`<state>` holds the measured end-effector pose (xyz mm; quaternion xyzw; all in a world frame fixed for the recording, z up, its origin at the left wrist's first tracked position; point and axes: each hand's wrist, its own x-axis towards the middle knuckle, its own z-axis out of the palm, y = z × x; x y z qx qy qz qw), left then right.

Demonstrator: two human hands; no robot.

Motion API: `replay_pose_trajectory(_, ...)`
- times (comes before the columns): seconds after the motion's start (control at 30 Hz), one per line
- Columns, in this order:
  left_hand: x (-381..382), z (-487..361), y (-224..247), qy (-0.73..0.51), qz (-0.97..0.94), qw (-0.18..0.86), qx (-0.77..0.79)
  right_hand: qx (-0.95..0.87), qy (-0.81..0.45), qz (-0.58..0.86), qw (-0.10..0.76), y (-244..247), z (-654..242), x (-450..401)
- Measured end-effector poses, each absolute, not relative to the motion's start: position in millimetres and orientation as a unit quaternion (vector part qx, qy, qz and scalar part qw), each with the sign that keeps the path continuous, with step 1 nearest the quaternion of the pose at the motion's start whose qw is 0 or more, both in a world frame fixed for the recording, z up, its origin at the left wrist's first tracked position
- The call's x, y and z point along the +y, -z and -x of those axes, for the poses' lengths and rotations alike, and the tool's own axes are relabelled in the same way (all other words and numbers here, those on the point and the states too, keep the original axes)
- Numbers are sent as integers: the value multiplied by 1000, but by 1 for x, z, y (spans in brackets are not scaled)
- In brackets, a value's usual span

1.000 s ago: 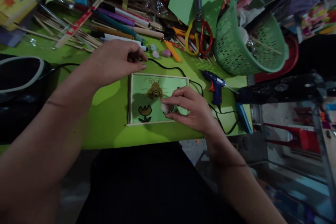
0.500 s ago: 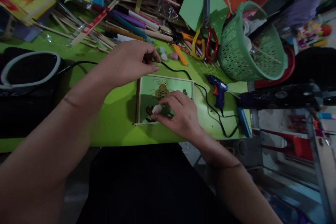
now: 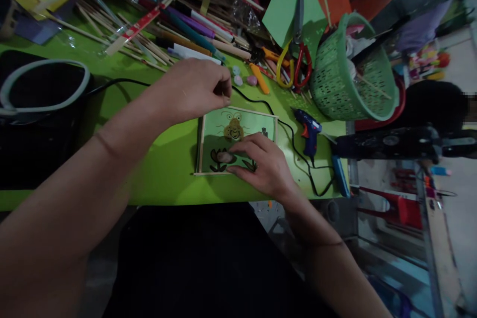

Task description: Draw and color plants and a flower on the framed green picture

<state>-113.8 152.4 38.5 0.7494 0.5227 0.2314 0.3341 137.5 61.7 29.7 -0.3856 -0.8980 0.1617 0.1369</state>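
Note:
A green picture card [image 3: 213, 131] with a thin wooden stick frame lies on the table, drawn with a brown bug and dark flowers. A small pale pebble [image 3: 225, 157] rests over the left flower drawing, slightly blurred. My right hand [image 3: 266, 166] is over the card's lower right, thumb and forefinger apart around the pebble's right end. Above the card's upper left edge hovers my left hand [image 3: 197, 87], its fingers curled and pinched together; whatever they may hold is hidden. Just beyond it lie a pink pebble [image 3: 252, 80] and other small pale pebbles [image 3: 237, 80].
A blue glue gun [image 3: 309, 129] with a black cord lies right of the card. Scissors [image 3: 297, 42], an orange cutter [image 3: 260, 78], pens and wooden sticks crowd the back. A green basket [image 3: 331, 74] stands at right, a black case [image 3: 37, 144] at left.
My right hand's thumb and forefinger have parted from the pebble, which now lies on the flower drawing. My left hand stays pinched above the card. The view has shifted slightly.

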Motion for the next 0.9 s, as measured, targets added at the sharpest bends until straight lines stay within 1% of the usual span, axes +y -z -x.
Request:
replay_pose_trajectory(0.2, 156, 108, -28, -209, -772, 281, 531, -903, -149, 377, 145, -26, -132, 62)
replay_pose_trajectory(0.4, 155, 104, -10, -274, -743, 316, 522, -899, -167, 376, 152, -27, -130, 63)
replay_pose_trajectory(0.6, 153, 104, -2, -278, -758, 289, 514, -892, -168, 381, 178, -30, -130, 66)
replay_pose_trajectory(0.67, 152, 103, -6, -260, -765, 264, 528, -890, -168, 381, 187, -31, -130, 67)
replay_pose_trajectory(0.8, 149, 101, -20, -149, -790, 186, 566, -883, -155, 391, 208, -35, -133, 71)
replay_pose_trajectory(0.9, 147, 100, -25, -127, -792, 158, 576, -875, -150, 404, 221, -39, -136, 76)
